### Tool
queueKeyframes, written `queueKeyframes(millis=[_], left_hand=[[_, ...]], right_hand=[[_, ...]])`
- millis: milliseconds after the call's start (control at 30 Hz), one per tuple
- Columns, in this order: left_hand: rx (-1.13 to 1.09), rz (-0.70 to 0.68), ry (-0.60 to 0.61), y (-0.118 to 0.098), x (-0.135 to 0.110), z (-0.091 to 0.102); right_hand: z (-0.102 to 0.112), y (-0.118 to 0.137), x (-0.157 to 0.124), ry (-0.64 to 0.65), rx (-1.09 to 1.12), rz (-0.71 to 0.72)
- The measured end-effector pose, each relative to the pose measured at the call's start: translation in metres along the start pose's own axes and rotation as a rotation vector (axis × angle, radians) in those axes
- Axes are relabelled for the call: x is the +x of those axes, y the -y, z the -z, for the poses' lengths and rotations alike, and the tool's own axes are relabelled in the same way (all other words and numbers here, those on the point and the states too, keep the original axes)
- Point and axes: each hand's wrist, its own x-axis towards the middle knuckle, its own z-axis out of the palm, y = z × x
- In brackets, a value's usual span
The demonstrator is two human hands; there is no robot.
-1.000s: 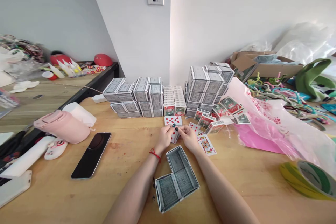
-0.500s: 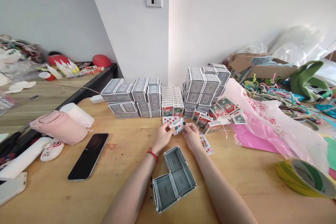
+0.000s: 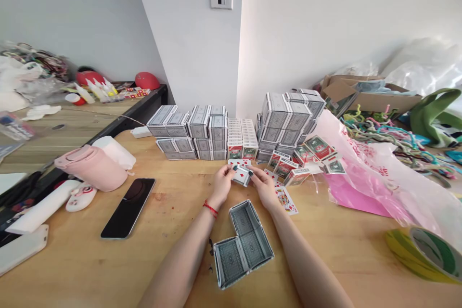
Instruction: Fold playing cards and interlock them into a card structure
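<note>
A playing card (image 3: 241, 177) with red diamonds is held between my two hands, face toward me, its top edge looking folded. My left hand (image 3: 222, 184) pinches its left end, and my right hand (image 3: 262, 184) pinches the right. Another card, partly covered, lies just behind it. Beside my right wrist a face card (image 3: 287, 199) lies flat on the table. Between my forearms sits an L-shaped open tray (image 3: 245, 245) built from grey-backed cards. Behind my hands stand rows of red card boxes (image 3: 242, 135), flanked by stacked card-built blocks (image 3: 208, 127) and a taller stack (image 3: 285, 118).
Loose card packs (image 3: 288, 167) lie right of my hands, before a pink and white plastic bag (image 3: 364, 168). Yellow tape (image 3: 400, 252) sits at the right. On the left are a phone (image 3: 128, 208), a pink tumbler (image 3: 96, 168) and a white case (image 3: 25, 250).
My hands have turned the held card from a slant to nearly level, with my left fingers shifted to its upper edge. The whole view has swung slightly left.
</note>
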Motion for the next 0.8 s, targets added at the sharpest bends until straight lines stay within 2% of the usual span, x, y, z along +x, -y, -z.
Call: queueKeyframes(millis=[133,233,333,433,567,667,800], left_hand=[[0.128,-0.054,-0.06,-0.002,0.0,0.0],[0.297,-0.117,0.008,-0.004,-0.004,-0.002],[0.365,-0.133,0.076,-0.006,-0.009,-0.004],[0.345,-0.12,0.064,-0.008,-0.012,-0.005],[0.189,-0.067,0.007,-0.011,-0.012,-0.005],[0.116,-0.076,0.089,-0.012,-0.012,-0.004],[0.12,-0.074,0.206,-0.01,-0.014,-0.006]], right_hand=[[-0.003,-0.001,-0.002,0.044,-0.023,-0.045],[-0.004,0.0,-0.003,0.04,-0.067,-0.054],[-0.004,0.002,-0.004,0.099,-0.102,-0.053],[-0.005,0.004,-0.005,0.141,-0.082,-0.055],[-0.008,0.003,-0.005,0.057,-0.036,-0.038],[-0.008,0.004,-0.004,-0.007,-0.008,-0.011],[-0.007,0.003,-0.003,-0.027,0.005,0.001]])
